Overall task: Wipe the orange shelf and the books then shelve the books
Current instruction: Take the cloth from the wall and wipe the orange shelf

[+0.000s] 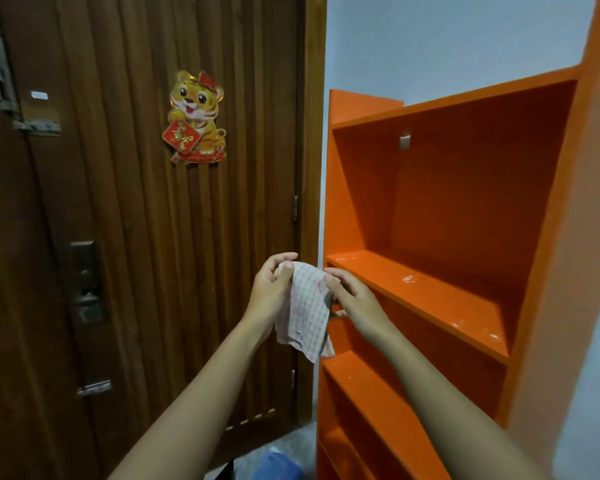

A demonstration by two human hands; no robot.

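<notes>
An orange shelf unit stands on the right with several bare boards; white specks dot the upper board. In front of its left edge, both hands hold up a small white cloth with a red check pattern. My left hand pinches the cloth's top left corner. My right hand grips its right side. The cloth hangs down between them. No books are in view.
A dark brown wooden door with a lock plate fills the left; a tiger sticker is stuck on it. A white wall rises behind the shelf. Something blue lies on the floor below.
</notes>
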